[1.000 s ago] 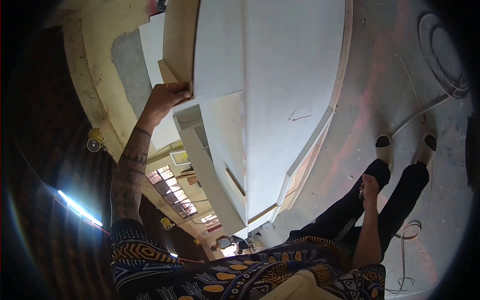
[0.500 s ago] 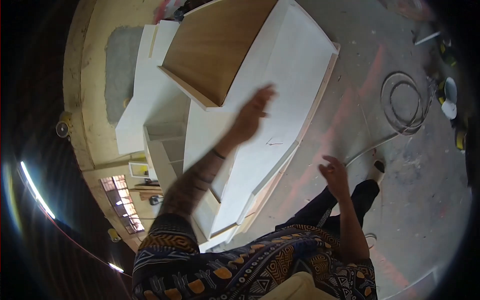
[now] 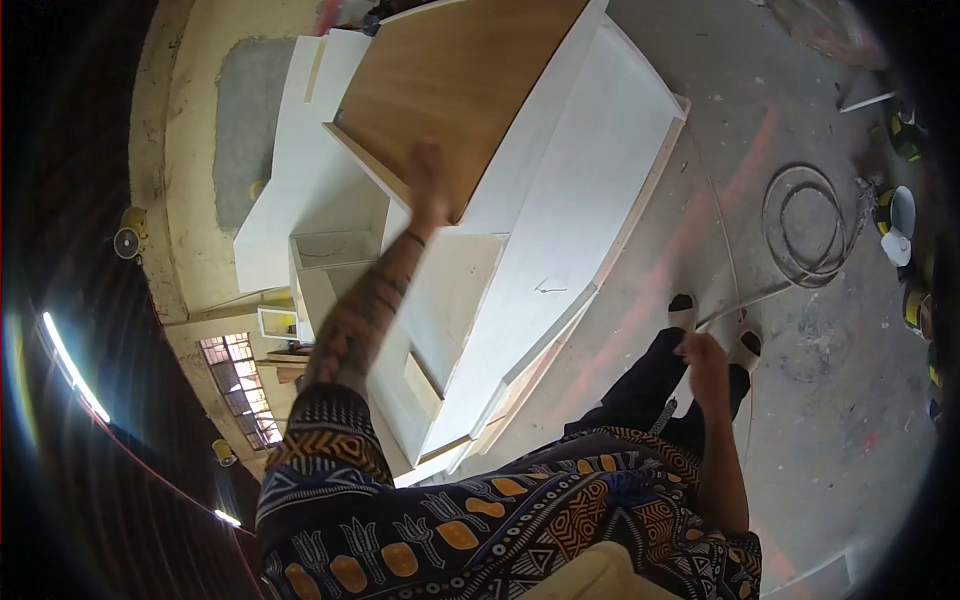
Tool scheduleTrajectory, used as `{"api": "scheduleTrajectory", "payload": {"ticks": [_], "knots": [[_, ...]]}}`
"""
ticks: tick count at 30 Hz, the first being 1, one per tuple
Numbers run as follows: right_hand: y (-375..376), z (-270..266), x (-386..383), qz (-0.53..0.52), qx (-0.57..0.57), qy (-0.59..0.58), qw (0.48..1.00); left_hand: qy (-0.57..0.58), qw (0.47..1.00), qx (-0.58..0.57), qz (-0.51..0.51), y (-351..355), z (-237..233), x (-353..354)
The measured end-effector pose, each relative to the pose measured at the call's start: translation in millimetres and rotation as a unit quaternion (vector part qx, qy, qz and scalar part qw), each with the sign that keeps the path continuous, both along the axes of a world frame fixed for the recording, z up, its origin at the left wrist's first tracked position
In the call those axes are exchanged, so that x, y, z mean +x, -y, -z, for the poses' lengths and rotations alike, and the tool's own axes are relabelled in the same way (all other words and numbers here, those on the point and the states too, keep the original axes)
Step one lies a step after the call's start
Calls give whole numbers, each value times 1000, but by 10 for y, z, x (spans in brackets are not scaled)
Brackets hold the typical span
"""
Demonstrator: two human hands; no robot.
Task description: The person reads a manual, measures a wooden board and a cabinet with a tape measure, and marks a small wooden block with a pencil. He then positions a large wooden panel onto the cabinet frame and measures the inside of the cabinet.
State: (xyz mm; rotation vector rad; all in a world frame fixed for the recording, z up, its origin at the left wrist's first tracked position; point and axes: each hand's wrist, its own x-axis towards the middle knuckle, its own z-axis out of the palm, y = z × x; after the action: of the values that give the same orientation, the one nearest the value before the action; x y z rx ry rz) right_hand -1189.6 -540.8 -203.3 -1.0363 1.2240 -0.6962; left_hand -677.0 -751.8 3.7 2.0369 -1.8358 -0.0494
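Note:
My left hand (image 3: 428, 185) is smeared by motion over the lower corner of a brown wooden panel (image 3: 450, 85), and its fingers do not show clearly. The panel lies on a large white cabinet (image 3: 600, 130), with a raised pale strip (image 3: 365, 165) along one of its edges. My right hand (image 3: 707, 370) hangs by my leg, its fingers curled in and nothing seen in them. Beside the brown panel, the white board's face carries a small dark mark (image 3: 550, 290).
A coiled hose (image 3: 768, 225) lies on the grey floor (image 3: 720, 140), its end running toward my feet. Several buckets (image 3: 900, 212) stand at the far right. More white cabinet parts (image 3: 255, 245) lean by the wall at left. Wooden strips (image 3: 530, 390) line the cabinet's near edge.
My left hand has moved left, from over the white board to the brown panel's corner. My right hand has lowered slightly, and its spread fingers have curled in. Both feet now show.

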Motion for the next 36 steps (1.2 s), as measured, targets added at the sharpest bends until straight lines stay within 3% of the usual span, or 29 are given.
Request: {"api": "scheduleTrajectory", "payload": {"ticks": [2,3,4,5,6,7,9,11,15,16,18,23,28,31,33,34,36], "knots": [[-28,229,-138,71,15,-56,996,-74,969,45,-229,452,-434,-9],[-88,380,-198,108,33,-76,991,-73,970,51,-228,487,-136,761],[-96,456,-278,114,53,-93,988,193,939,69,-275,541,306,1395],[-83,448,-254,116,57,-95,987,445,841,77,-298,534,1111,1608],[-96,431,-221,145,109,-96,979,42,939,109,-324,607,697,639],[-54,441,-239,168,155,-102,968,39,937,112,-327,676,599,354],[-132,577,-68,153,138,-115,972,25,934,158,-319,528,392,203],[135,388,265,240,179,-6,954,32,933,167,-317,576,349,106],[505,-62,595,167,114,0,979,44,925,181,-331,560,365,123],[525,-122,649,176,111,-2,978,41,928,180,-322,524,527,408],[561,-154,710,189,106,22,976,161,943,186,-223,556,941,1099],[492,-217,499,196,46,-22,979,101,934,224,-259,543,569,518],[279,-123,59,212,33,-148,965,41,925,234,-295,583,468,364],[311,-297,-169,261,23,-159,952,82,913,248,-313,771,496,194],[390,-507,-345,283,82,-164,941,70,963,220,-141,942,378,-133],[431,-520,-433,286,60,-180,939,62,965,218,-135,1114,391,-265],[525,-542,-593,298,52,-197,933,36,995,96,2,1639,436,-532]]}}
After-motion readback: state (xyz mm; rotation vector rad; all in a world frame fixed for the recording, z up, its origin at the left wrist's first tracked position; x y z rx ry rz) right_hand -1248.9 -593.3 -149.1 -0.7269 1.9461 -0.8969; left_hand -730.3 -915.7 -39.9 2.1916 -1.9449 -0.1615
